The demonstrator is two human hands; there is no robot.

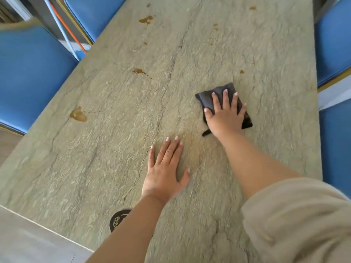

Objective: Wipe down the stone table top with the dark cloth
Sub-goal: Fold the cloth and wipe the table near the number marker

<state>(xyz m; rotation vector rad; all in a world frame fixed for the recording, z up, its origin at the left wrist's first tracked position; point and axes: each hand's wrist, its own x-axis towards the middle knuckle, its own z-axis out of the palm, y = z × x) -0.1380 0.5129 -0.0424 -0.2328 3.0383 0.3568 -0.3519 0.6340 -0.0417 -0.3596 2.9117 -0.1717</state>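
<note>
Blue chairs (32, 73) tucked along the left edge; brown spill (78, 114) near that edge, more stains (139, 71) mid-table and further up; left hand (164, 173) flat on the stone table top (114, 158), fingers spread, holding nothing; black coaster (118, 220) under that forearm, blocks wiping there; right hand (226, 115) pressing the dark cloth (220, 93) flat, fingers splayed, nothing pinched; risk: cloth bunches or smears residue over rough stone; right-side chairs (333, 44) close.
</note>
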